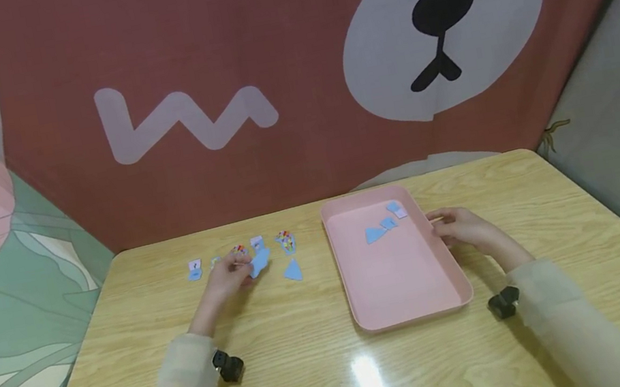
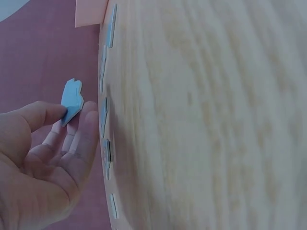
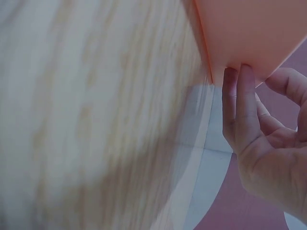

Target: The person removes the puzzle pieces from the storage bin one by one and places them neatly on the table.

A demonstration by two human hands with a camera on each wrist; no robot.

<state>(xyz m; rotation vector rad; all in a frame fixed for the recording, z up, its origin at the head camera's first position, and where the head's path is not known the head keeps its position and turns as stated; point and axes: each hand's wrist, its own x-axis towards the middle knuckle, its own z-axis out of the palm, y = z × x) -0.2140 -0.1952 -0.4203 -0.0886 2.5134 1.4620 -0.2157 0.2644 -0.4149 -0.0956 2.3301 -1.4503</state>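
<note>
My left hand is over the left half of the table and pinches a flat light-blue piece between thumb and fingers. In the left wrist view this blue piece has a wavy edge and is held up off the tabletop. My right hand grips the right wall of a shallow pink tray. The right wrist view shows fingertips against the tray's outer side, with another finger at its rim. Inside the tray, towards the back, lie a blue triangular piece and smaller blue pieces.
Around the left hand, several flat pieces lie on the table: a blue triangle, a multicoloured piece, and a small white-and-blue piece farther left. A printed cloth hangs behind the table's back edge.
</note>
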